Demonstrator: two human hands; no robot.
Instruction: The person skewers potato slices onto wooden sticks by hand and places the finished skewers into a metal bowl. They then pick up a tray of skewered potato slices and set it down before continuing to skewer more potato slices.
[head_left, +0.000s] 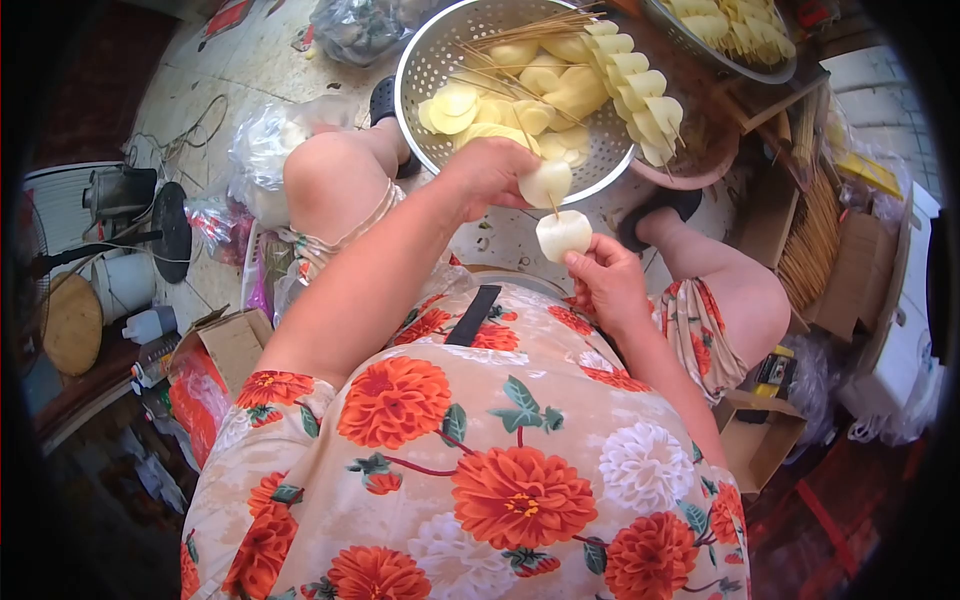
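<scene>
My left hand (490, 175) is closed on a pale potato slice (546, 185), in front of the colander's near rim. Just below it, my right hand (610, 283) pinches another potato slice (564, 236) between thumb and fingers. A thin wooden skewer (556, 208) shows in the gap between these two slices. Beyond my hands stands a metal colander (408, 110) holding loose potato slices (455, 105), peeled potato pieces (578, 92) and several bare skewers (520, 36). Finished skewers of spaced potato slices (635, 88) lean over its right rim.
A second metal bowl (765, 72) with more skewered slices stands at the upper right. Bundled wooden sticks (812, 245) lie in a box at the right. On the left are a fan (172, 232), a white bucket (124, 284) and a cardboard box (232, 350). My knees flank the colander.
</scene>
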